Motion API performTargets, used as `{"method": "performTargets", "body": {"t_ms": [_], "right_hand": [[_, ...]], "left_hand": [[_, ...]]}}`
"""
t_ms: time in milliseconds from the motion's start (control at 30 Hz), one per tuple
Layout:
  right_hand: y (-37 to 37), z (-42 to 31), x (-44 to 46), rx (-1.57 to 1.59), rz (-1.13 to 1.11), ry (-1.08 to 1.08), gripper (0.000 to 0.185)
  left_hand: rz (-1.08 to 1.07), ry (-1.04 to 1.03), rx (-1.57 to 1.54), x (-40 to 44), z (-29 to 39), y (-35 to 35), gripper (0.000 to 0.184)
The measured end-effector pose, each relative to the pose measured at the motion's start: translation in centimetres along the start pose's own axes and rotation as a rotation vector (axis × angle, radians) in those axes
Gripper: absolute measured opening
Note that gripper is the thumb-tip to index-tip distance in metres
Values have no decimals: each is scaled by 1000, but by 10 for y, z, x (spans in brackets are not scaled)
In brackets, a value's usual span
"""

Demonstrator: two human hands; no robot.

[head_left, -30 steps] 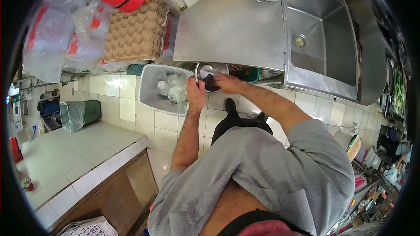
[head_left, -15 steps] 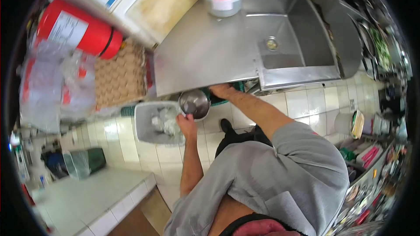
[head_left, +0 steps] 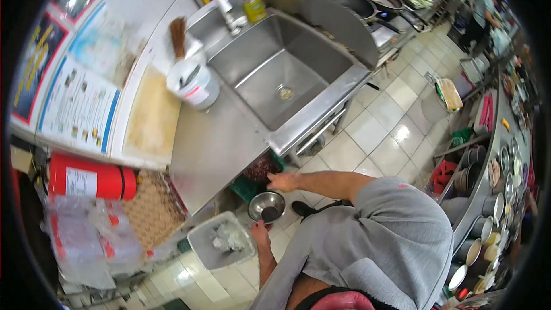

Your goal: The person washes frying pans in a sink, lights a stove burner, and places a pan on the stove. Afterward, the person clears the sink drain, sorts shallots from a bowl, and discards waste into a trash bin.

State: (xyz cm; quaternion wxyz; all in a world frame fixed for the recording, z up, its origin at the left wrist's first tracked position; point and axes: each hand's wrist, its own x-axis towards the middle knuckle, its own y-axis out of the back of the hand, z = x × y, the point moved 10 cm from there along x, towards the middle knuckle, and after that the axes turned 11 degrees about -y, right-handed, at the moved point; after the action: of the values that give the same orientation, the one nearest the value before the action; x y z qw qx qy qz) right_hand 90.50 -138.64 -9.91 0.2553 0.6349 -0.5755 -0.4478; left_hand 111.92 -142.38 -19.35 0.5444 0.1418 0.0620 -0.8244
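Note:
My left hand (head_left: pixel 262 231) grips the near rim of a round steel bowl (head_left: pixel 274 197), which is tilted slightly and has a dark patch inside that I cannot make out. Just above the bowl, my right hand (head_left: pixel 281 182) is at the edge of a green plastic crate (head_left: pixel 245 188) under the counter. Its fingers look drawn together; what they hold, if anything, is too small to tell. Small dark-red pieces (head_left: pixel 261 167) fill part of the crate. Beside my left hand stands a grey-white bin (head_left: pixel 201 248) with crumpled clear plastic (head_left: pixel 228 236) in it.
Above the crate is a steel counter (head_left: pixel 221 146) with a sink (head_left: pixel 255 89) and a white bucket (head_left: pixel 202 99). A red fire extinguisher (head_left: pixel 86 178) and wrapped packs (head_left: pixel 86 235) are at left. Pans (head_left: pixel 351 6) stand at the back right; a shelf with pots (head_left: pixel 482 227) lines the right.
My view has turned toward the right, showing more of the stove side. My right hand has come out from under the counter edge, nearer the bowl. My left hand keeps hold of the bowl.

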Motion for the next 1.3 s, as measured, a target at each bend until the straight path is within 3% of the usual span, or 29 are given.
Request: {"method": "performTargets", "body": {"t_ms": [67, 133, 300, 367, 533, 767, 867, 933, 1033, 1100, 1167, 1200, 1233, 1300], "right_hand": [[3, 24, -52, 122, -74, -37, 26], [-11, 67, -96, 149, -31, -110, 28], [-9, 166, -231, 277, 68, -280, 40], [12, 197, -293, 489, 228, -331, 45], [56, 250, -448, 547, 603, -576, 38], [47, 299, -573, 611, 804, -843, 38], [46, 316, -604, 913, 837, -855, 34], [36, 326, -615, 1494, 787, -857, 28], [41, 361, -639, 1746, 1011, -746, 21], [40, 394, -661, 1691, 1107, -828, 18], [32, 431, -707, 1426, 1356, -1100, 14], [28, 449, -728, 1088, 1363, -1214, 19], [20, 456, -741, 1088, 1379, -1231, 19], [21, 453, -789, 488, 1355, -1748, 31]], "left_hand": [[-68, 13, -47, -20, 22, -45, 19], [-227, 136, -98, -42, 27, -103, 18], [-475, 173, -124, -81, 32, -247, 16], [-620, 174, -170, -108, 44, -313, 14], [-957, 219, -69, -177, 52, -461, 11], [-1317, 92, 50, -251, 65, -610, 14], [-1397, 79, 79, -270, 60, -662, 15], [-1461, 75, 97, -283, 56, -696, 15], [-1478, 117, 106, -295, 48, -746, 14], [-1500, 149, 70, -298, 44, -781, 12], [-1537, 164, 96, -303, 40, -819, 12], [-1549, 159, 114, -306, 43, -835, 12], [-1557, 152, 124, -308, 46, -852, 12], [-1605, 130, 126, -306, 49, -889, 12]]}}
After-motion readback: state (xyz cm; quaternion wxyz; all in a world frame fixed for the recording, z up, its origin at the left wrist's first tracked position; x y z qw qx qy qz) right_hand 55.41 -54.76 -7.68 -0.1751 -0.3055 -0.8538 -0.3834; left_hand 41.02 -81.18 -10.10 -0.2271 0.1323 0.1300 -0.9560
